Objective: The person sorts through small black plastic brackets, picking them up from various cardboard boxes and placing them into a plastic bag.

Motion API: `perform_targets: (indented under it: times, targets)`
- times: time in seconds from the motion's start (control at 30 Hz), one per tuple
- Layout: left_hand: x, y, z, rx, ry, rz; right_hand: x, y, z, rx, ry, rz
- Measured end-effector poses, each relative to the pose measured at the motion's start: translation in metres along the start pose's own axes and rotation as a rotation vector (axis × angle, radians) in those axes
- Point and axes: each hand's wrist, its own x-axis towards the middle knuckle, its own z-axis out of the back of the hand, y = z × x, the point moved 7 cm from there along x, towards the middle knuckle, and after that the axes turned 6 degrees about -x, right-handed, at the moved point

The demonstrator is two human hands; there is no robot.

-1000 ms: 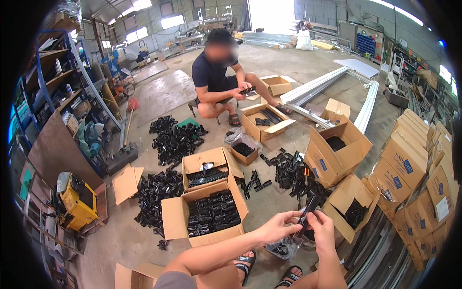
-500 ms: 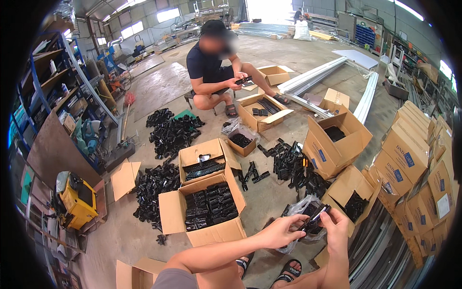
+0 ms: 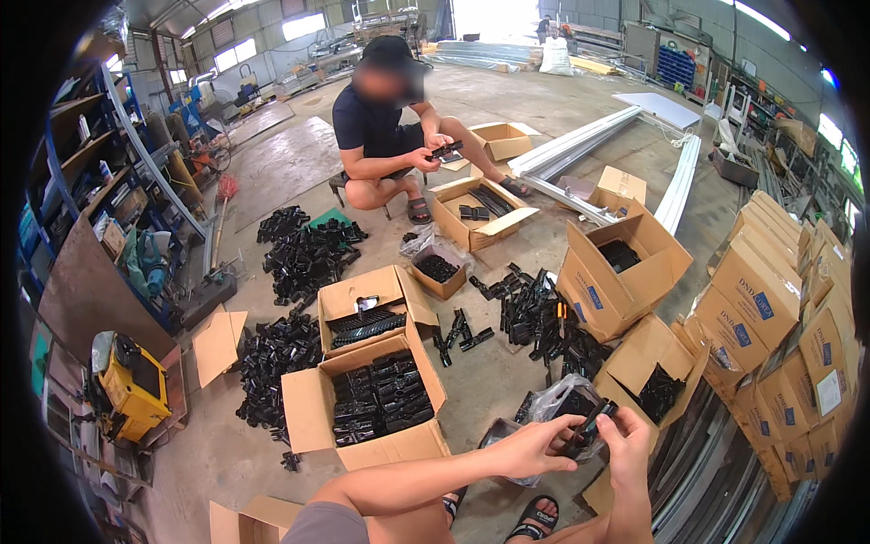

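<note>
Low in front of me, my left hand (image 3: 542, 450) and my right hand (image 3: 627, 437) both grip a glossy black part (image 3: 591, 426). Its exact kind is too small to make out. The thumb and fingers of the right hand pinch its upper end, while the left fingers close on its lower side. Beneath the hands lies a box lined with a clear plastic bag (image 3: 546, 403), partly hidden by them. To the left, an open carton (image 3: 308, 410) holds rows of similar black parts. Beyond the hands, a loose heap of black parts (image 3: 539, 317) spreads on the floor.
Across from me a seated person (image 3: 381, 127) handles another black part. More heaps of black parts (image 3: 281, 363) lie at left. An open carton (image 3: 625, 281) stands at right, near stacked closed cartons (image 3: 748, 299). White metal profiles (image 3: 580, 145) lie behind. A yellow machine (image 3: 131, 385) is far left.
The black part has turned a little between my hands and sits slightly lower in view. The whole scene has shifted left as my view moved. Both hands keep hold.
</note>
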Motion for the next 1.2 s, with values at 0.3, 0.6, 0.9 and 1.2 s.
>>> perform_targets:
  times: [0.3, 0.6, 0.9, 1.2]
  targets:
    - [0.017, 0.06, 0.001, -0.219, -0.024, 0.129, 0.005, 0.004, 0.012, -0.138, -0.016, 0.062]
    - [0.01, 0.029, 0.002, -0.205, -0.087, 0.144, -0.001, 0.001, 0.005, 0.035, 0.053, 0.048]
    - [0.006, 0.018, 0.006, -0.01, -0.092, 0.163, 0.002, -0.002, 0.004, 0.084, 0.078, 0.011]
    - [0.001, 0.022, 0.002, -0.209, -0.077, 0.131, 0.0, -0.001, 0.001, 0.132, 0.067, -0.008]
